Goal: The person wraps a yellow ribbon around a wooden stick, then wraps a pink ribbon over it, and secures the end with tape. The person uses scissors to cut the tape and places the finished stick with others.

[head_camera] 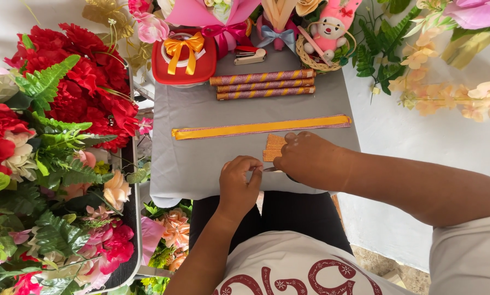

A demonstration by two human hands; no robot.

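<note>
Three wrapped gold-and-purple sticks (264,84) already lie finished at upper centre of the grey table (201,158), with a long yellow ribbon strip (261,127) flat below them. At lower centre our left hand (238,183) pinches, and our right hand (309,159) grips, a small folded orange strip (274,147), so we judge this piece unfinished

Right hand (309,158) covers part of orange strips (273,146); grip contents unclear.

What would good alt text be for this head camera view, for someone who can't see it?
Seen from above, a person's left hand and right hand meet over small orange paper strips on a grey-covered table. Beyond lie a long yellow ribbon, three striped rolled sticks and a red box with an orange bow, ringed by artificial flowers.
</note>
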